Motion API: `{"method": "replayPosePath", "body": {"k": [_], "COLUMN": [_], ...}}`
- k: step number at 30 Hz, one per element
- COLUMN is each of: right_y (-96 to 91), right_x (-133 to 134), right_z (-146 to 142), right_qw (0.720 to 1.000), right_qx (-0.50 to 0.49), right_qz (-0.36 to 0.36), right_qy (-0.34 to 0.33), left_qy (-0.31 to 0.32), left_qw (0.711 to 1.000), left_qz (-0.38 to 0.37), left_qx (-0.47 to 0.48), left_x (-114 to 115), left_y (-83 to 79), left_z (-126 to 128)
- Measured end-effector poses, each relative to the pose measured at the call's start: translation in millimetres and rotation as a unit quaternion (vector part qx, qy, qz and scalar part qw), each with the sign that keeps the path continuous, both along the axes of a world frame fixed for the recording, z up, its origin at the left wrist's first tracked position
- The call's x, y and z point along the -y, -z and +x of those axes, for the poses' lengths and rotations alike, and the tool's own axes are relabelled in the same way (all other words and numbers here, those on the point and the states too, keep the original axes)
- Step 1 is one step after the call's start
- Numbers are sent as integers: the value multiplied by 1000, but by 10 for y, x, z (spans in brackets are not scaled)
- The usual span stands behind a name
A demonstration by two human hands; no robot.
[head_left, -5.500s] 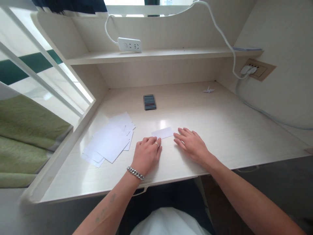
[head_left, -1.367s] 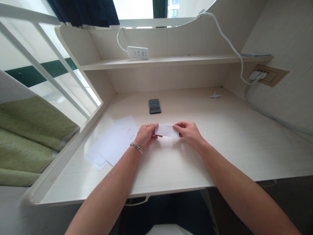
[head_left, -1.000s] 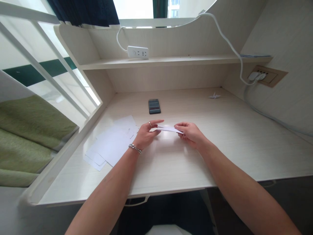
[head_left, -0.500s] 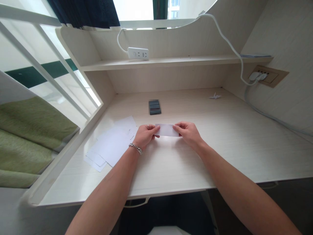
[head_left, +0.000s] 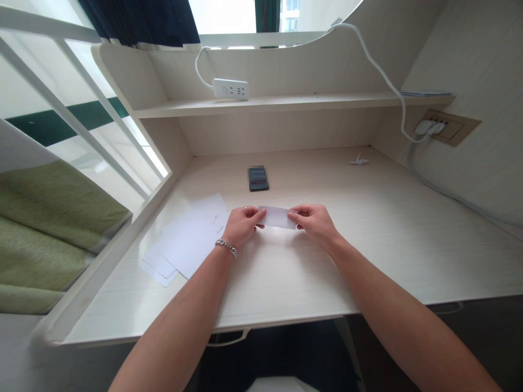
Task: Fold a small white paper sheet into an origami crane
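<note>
A small rectangular piece of white paper [head_left: 278,217] is stretched between my two hands, a little above the desk. My left hand [head_left: 244,222], with a ring and a chain bracelet, pinches its left end between thumb and fingers. At the right end, my right hand [head_left: 312,220] grips it the same way. The paper looks slightly bent, and its ends are hidden under my thumbs. Beyond it lies a dark phone [head_left: 258,178], its screen blurred out. Loose white sheets [head_left: 190,234] overlap on the desk left of my left hand.
A folded paper crane [head_left: 359,160] sits at the back right of the desk [head_left: 392,234]. Above, a shelf [head_left: 286,102] carries a white power strip [head_left: 231,89]. A white cable [head_left: 378,65] runs down to the wall socket [head_left: 451,127]. Bed rails [head_left: 77,120] stand at left.
The paper has bent and tilted slightly, its right end dipping a little. Both hands keep hold of it and have barely moved.
</note>
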State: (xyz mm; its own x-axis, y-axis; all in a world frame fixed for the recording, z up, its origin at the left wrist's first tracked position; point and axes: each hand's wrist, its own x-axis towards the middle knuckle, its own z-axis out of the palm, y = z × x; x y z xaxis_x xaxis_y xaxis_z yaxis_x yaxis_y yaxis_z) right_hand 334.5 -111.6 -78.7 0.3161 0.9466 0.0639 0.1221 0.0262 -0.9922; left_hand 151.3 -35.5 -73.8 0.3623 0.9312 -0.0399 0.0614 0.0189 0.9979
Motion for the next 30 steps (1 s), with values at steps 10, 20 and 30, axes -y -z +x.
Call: {"method": "replayPosePath", "body": {"k": [10, 20, 30], "right_y": [-67, -70, -45], "right_x": [22, 69, 55], "right_z": [-50, -119, -100], "right_qw": [995, 994, 998], "right_qx": [-96, -12, 31], "right_qz": [-29, -32, 24], "right_qy": [15, -107, -39], "left_qy": [31, 22, 123], "left_qw": [995, 997, 968], "left_qz": [-58, 43, 173], "left_qx": [77, 53, -134], "left_x": [31, 110, 151], "left_y": [-27, -45, -53], "left_z": [5, 56, 49]}}
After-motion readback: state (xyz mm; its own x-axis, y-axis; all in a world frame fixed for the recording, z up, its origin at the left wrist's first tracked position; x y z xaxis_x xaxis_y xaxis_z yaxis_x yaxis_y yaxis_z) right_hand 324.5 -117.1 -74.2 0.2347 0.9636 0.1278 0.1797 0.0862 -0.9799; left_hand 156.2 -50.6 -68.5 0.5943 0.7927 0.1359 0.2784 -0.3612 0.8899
